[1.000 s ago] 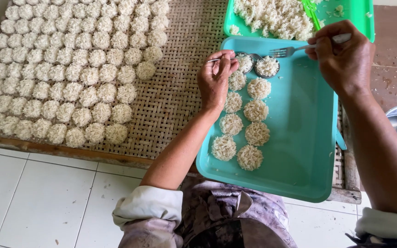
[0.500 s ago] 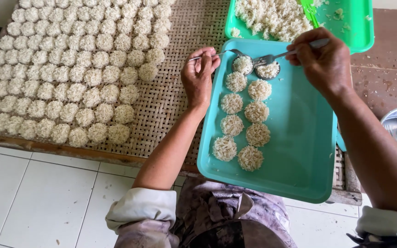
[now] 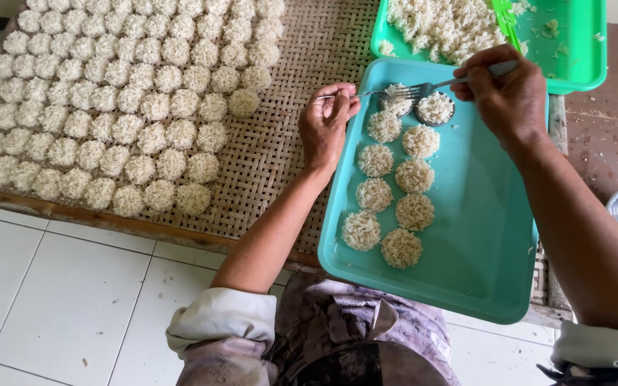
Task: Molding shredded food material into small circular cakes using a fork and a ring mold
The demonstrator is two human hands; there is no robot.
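Teal tray (image 3: 481,236) holds two columns of rice cakes (image 3: 395,189); right hand (image 3: 506,96) clenches a fork (image 3: 423,88), left hand (image 3: 327,125) pinches another (image 3: 352,93), shaping rice in the round mould (image 3: 435,109), which next needs careful release.

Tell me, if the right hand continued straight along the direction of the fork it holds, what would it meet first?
The right hand points its metal fork leftward. The tines are already at the small clump of white rice on the teal plastic tray; just beyond is probably the second utensil held by the left hand.
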